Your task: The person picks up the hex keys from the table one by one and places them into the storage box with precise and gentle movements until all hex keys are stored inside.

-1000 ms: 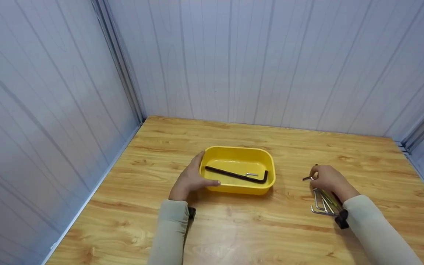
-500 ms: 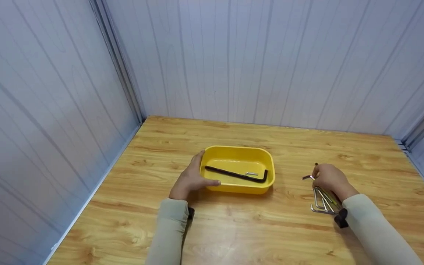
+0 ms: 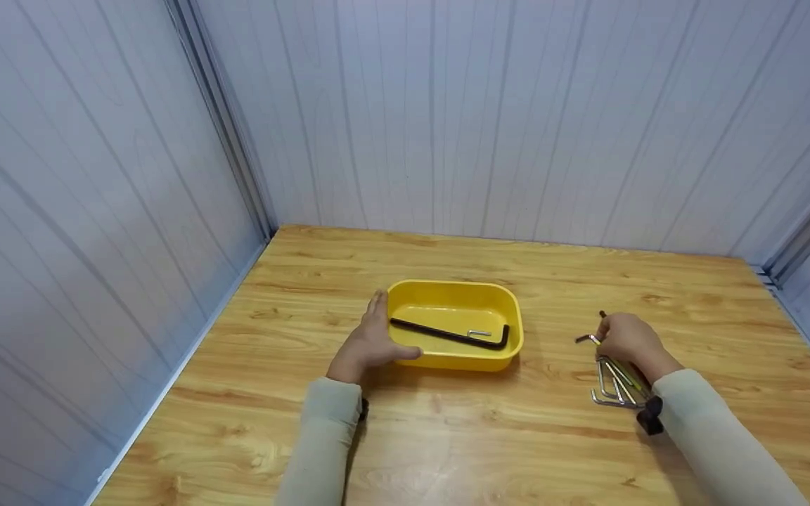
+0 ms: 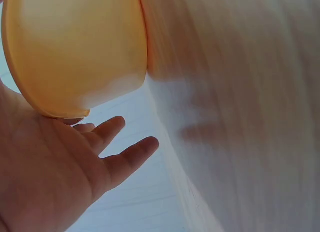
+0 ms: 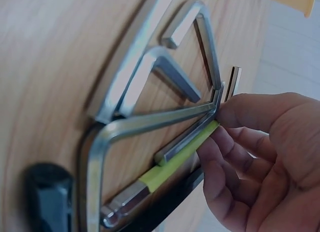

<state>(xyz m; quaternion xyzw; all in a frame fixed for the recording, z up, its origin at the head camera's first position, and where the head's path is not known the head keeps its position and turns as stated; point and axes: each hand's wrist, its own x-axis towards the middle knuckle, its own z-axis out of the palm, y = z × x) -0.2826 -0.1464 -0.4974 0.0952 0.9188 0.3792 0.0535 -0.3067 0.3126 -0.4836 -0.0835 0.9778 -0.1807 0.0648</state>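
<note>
Crowded keys, a fine pinch: snagging looks the main risk

The right hand (image 3: 630,339) is at the pile on the right of the table (image 3: 447,450), thumb and curled fingers closed in a pinch near the end of a yellow-sleeved hex key (image 5: 175,162). Just where each fingertip meets it is hidden. Silver hex keys (image 5: 150,123) lie fanned beside it, some touching or crossing, so a quick lift could drag a neighbour along or scatter several, the cause being bent ends that hook one another. A hold so near one end may also let the key swing or slip, as its weight would hang to one side.

The left hand (image 3: 370,341) is at the yellow tray (image 3: 461,361), well apart from the pile. Its fingers are straight and spread at the tray's left end, the thumb laid along the near rim; nothing is firmly clasped. So light a contact, I judge, might let the tray skid if its wall were knocked. Inside, a black hex key (image 3: 447,334) lies slantwise, with a small silver key (image 3: 479,333) just beside it; any jolt to the tray could slide both about
</note>
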